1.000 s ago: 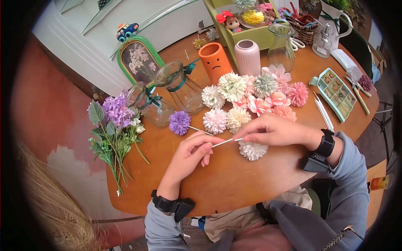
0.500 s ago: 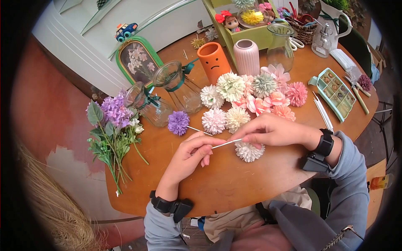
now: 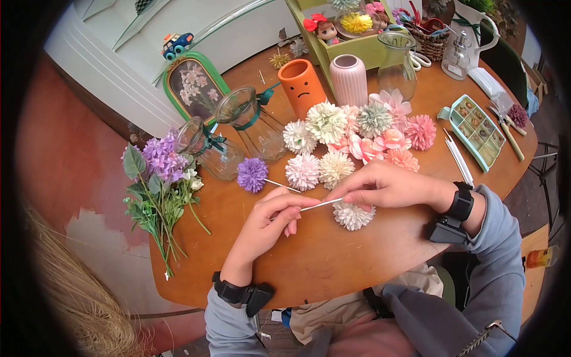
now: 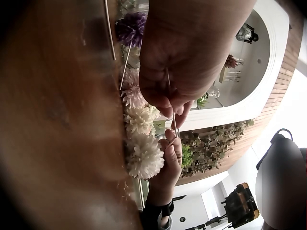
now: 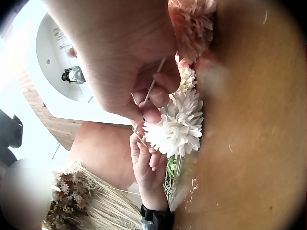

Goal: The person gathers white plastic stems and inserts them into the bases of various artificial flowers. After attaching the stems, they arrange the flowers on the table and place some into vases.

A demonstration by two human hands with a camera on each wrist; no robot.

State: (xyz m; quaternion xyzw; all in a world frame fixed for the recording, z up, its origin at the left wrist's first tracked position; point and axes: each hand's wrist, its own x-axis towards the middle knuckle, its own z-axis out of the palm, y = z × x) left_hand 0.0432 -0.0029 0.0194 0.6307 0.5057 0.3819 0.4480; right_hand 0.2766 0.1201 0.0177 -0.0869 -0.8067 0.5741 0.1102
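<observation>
My left hand (image 3: 269, 219) pinches a thin white stick (image 3: 318, 206) between thumb and fingers, over the front of the table. Opposite it, my right hand (image 3: 380, 187) pinches the stick at its other side, where two sections meet near the fingertips. In the right wrist view, a white length (image 5: 152, 88) also runs through the right hand's fingers. A white pompom flower (image 3: 354, 216) lies just below the right hand. Beyond the left hand is a purple pompom flower (image 3: 252, 175) with a white stem (image 3: 279, 184). Curled fingers hide parts of the stick.
Several pastel flower heads (image 3: 326, 122) cluster behind my hands. Glass vases (image 3: 250, 122), an orange vase (image 3: 302, 86) and a pink vase (image 3: 349, 80) stand farther back. Purple flower stems (image 3: 160, 184) lie left. White sticks (image 3: 458, 157) and a compartment box (image 3: 477, 134) lie right.
The small gap between the two sections of the stick has closed, and they now meet near my right fingertips. Both hands otherwise keep nearly the same place.
</observation>
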